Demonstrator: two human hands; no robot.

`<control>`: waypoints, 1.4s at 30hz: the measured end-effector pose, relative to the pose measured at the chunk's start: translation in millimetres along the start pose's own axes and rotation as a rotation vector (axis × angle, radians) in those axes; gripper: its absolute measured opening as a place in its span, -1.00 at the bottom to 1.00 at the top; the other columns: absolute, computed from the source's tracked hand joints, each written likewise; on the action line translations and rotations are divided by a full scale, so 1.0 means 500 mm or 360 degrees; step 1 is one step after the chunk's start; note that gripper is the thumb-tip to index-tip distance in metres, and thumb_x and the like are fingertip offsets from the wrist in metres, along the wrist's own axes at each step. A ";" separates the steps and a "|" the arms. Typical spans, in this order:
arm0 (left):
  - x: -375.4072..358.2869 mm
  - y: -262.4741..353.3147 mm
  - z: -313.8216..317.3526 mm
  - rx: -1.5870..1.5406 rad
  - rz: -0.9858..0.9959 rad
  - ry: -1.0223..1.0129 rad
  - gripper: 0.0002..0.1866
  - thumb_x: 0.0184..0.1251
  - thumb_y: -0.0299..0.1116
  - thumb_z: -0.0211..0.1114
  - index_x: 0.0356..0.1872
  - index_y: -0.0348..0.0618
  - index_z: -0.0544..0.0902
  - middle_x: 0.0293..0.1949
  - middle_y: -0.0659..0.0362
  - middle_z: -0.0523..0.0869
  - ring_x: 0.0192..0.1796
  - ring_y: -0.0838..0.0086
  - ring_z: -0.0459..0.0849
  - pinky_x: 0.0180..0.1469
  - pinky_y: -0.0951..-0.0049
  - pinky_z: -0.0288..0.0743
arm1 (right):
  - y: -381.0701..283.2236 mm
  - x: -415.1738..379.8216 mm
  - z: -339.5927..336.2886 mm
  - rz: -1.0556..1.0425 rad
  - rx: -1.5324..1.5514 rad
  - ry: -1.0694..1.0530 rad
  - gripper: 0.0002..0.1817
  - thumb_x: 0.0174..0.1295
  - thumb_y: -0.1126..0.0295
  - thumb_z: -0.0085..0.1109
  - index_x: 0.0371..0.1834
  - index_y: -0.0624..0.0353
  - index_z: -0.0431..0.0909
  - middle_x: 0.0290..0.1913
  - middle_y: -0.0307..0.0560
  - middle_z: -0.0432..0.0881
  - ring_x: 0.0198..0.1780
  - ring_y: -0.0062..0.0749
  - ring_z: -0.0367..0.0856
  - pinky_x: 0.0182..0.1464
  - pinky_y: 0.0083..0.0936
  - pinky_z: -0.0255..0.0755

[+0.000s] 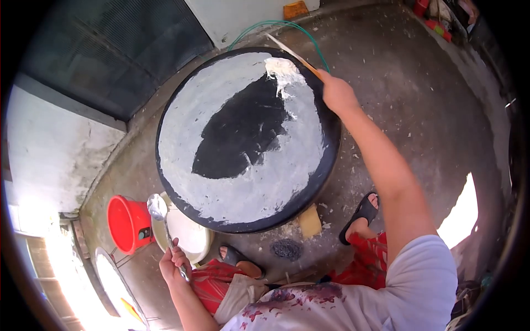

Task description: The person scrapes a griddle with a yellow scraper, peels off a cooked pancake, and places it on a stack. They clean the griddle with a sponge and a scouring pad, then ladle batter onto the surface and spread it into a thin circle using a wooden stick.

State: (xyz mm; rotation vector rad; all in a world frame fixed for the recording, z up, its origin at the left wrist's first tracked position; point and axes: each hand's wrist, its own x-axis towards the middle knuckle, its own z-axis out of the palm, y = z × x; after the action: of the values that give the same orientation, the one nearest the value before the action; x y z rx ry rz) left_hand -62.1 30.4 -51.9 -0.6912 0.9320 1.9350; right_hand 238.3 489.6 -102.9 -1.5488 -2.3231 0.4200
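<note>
A large round black griddle (243, 127) carries a thin ring of pale batter (221, 198), with a bare black patch in its middle. A thicker white lump of batter (284, 71) lies near the far right edge. My right hand (338, 92) is closed around the handle of a long wooden spatula (295, 56), whose pale blade points up and left beyond the griddle's far rim. Down at the left, my left hand (175, 263) grips a metal ladle (157, 207), its whitish bowl over the rim of a pale basin.
A red bucket (122, 223) stands left of the pale basin (187, 234), which holds white liquid. A yellow block (309, 222) and a dark scouring pad (286, 250) lie below the griddle. A green hose (276, 22) curves behind it. My sandalled feet are close by.
</note>
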 end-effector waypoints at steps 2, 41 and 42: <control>0.001 0.005 -0.006 0.0034 0.0023 -0.0008 -0.64 0.40 -0.29 -0.18 -0.04 -0.44 0.38 -0.53 0.21 0.43 -0.65 0.62 0.33 -0.69 0.66 0.22 | 0.016 -0.048 -0.006 0.0208 0.0050 0.0102 -0.56 0.13 0.51 -0.17 0.12 -0.01 0.36 -0.15 0.12 0.56 -0.10 -0.05 0.54 -0.09 -0.25 0.41; -0.054 0.039 -0.073 -0.0025 -0.0071 -0.0197 -0.68 0.41 -0.30 -0.20 -0.04 -0.34 0.36 -0.51 0.19 0.38 -0.65 0.63 0.26 -0.69 0.68 0.17 | -0.206 -0.178 0.103 0.0324 0.0634 -0.0194 -0.68 0.23 0.25 -0.09 0.04 -0.12 0.50 -0.10 0.00 0.58 -0.09 -0.21 0.56 -0.04 -0.44 0.39; -0.054 0.039 -0.075 -0.0034 -0.0069 -0.0192 -0.68 0.41 -0.30 -0.20 -0.04 -0.34 0.36 -0.51 0.19 0.38 -0.65 0.63 0.26 -0.69 0.68 0.17 | -0.220 -0.186 0.101 0.0139 0.0517 -0.0255 -0.68 0.23 0.23 -0.09 0.03 -0.12 0.50 -0.10 0.00 0.58 -0.09 -0.21 0.56 -0.04 -0.44 0.39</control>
State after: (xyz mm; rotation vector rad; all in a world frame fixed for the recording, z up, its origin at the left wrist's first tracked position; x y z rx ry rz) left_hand -62.1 -19.5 -46.3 -0.5946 0.8169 1.9283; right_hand 159.5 359.3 -112.6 -1.5045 -2.1676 0.9242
